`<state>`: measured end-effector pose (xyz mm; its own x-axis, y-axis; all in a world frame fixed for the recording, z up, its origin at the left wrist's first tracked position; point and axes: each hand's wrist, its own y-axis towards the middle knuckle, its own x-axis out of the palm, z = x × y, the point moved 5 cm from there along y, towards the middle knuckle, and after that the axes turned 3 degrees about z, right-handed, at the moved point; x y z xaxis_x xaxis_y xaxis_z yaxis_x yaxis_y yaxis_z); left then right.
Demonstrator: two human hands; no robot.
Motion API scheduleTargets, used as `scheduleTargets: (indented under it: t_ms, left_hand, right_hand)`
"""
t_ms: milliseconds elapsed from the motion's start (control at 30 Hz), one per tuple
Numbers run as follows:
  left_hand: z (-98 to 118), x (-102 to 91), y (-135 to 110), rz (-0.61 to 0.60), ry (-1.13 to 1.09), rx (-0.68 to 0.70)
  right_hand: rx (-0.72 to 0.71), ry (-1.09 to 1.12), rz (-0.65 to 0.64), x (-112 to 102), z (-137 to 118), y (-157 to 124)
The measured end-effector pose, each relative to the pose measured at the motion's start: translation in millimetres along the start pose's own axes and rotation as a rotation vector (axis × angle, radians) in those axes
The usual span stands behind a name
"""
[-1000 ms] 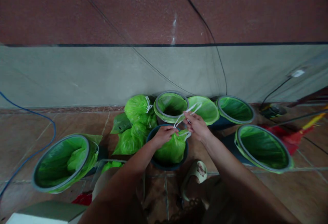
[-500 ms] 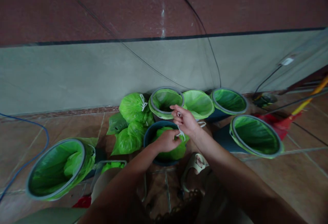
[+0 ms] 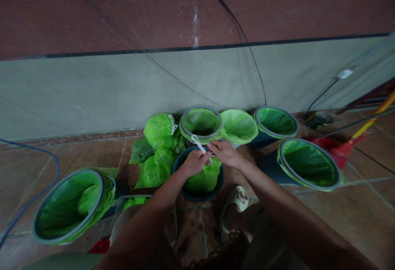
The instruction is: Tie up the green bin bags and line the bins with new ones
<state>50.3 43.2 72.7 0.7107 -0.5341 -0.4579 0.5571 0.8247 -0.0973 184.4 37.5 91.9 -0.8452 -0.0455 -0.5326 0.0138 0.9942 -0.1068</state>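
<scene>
A tied-looking green garbage bag [image 3: 202, 181] sits in a dark blue bin [image 3: 189, 196] in front of me, its neck gathered. A white drawstring [image 3: 198, 143] rises in a loop above the neck. My left hand [image 3: 195, 163] is closed, pinching the drawstring just over the bag. From the right, my right hand [image 3: 225, 152] meets it, fingers bent together at the same string; its fingertips partly hide the knot area. Left of the bin lie full green bags, one [image 3: 159, 130] with its white string tied, another [image 3: 157, 169] in front of it.
Green-lined bins stand around: one [image 3: 202, 122] behind, another [image 3: 239, 126] beside it, one [image 3: 276, 122] by the wall, one [image 3: 310, 163] at right, one [image 3: 68, 204] at left. A red dustpan [image 3: 338, 150], blue hose [image 3: 57, 167] and my slipper [image 3: 239, 196] are on the floor.
My right hand has lowered and turned toward my left hand. The drawstring loop now stands up above both hands, and the bag's neck looks more tightly gathered.
</scene>
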Motion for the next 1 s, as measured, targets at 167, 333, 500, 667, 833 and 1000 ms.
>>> scheduleTargets:
  t_ms: [167, 333, 500, 667, 833, 1000]
  left_hand:
    - [-17, -11.3, 3, 0.128, -0.233, -0.203]
    - [-21, -14.1, 3, 0.134, -0.452, -0.265]
    - [-5, -18.7, 3, 0.034, -0.199, -0.014]
    - [19, -23.1, -5, 0.003, 0.262, 0.261]
    - [26, -20.0, -16, 0.022, 0.549, 0.453]
    - [19, -17.3, -20, 0.148, 0.535, 0.484]
  right_hand:
    - [-0.156, -0.226, -0.001, -7, -5, -13]
    - [-0.063, -0.1, -0.288, 1, 5, -18]
    - [-0.108, -0.106, -0.068, -8, 3, -13]
    - [-0.187, 0.153, -0.016, 3, 1, -2]
    - [-0.097, 0.376, -0.191, 21, 13, 5]
    - [-0.033, 0.516, -0.257, 16, 7, 1]
